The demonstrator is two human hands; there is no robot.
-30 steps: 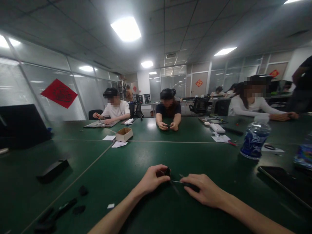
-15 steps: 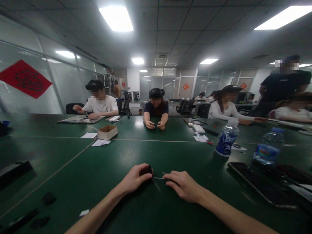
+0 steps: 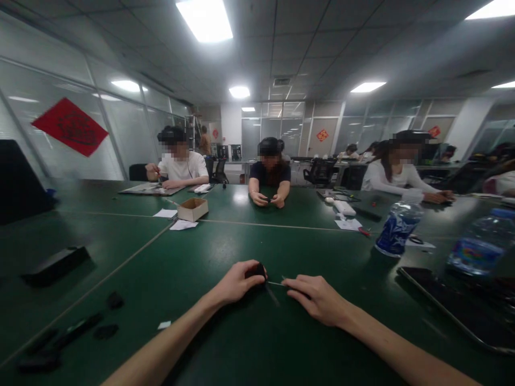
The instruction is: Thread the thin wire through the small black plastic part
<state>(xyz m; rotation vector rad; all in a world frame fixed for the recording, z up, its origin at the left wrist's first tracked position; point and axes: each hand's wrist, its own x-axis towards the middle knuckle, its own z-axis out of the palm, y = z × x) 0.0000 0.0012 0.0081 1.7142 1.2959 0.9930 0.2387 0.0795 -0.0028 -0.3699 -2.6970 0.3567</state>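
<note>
My left hand (image 3: 240, 281) is closed around a small black part (image 3: 261, 271), pinched between thumb and fingers just above the green table. Opposite it, my right hand (image 3: 317, 297) grips what looks like a thin screwdriver, its handle mostly hidden by the fingers. The slim metal shaft (image 3: 275, 283) points left and its tip meets, or nearly meets, the black part. Several loose black pieces (image 3: 105, 332) lie on the table left of my left forearm, with a small white scrap (image 3: 164, 325) beside that arm.
To the right are a phone (image 3: 454, 305) and two water bottles (image 3: 399, 225) (image 3: 480, 244). A black box-like object (image 3: 58, 265) lies at the left. Farther off are an open cardboard box (image 3: 193, 210), papers (image 3: 348, 224) and co-workers seated across the table.
The view has turned slightly right-to-left, so the scene sits differently: the left-side black pieces show more fully. Both hands keep their hold, with little change between them.
</note>
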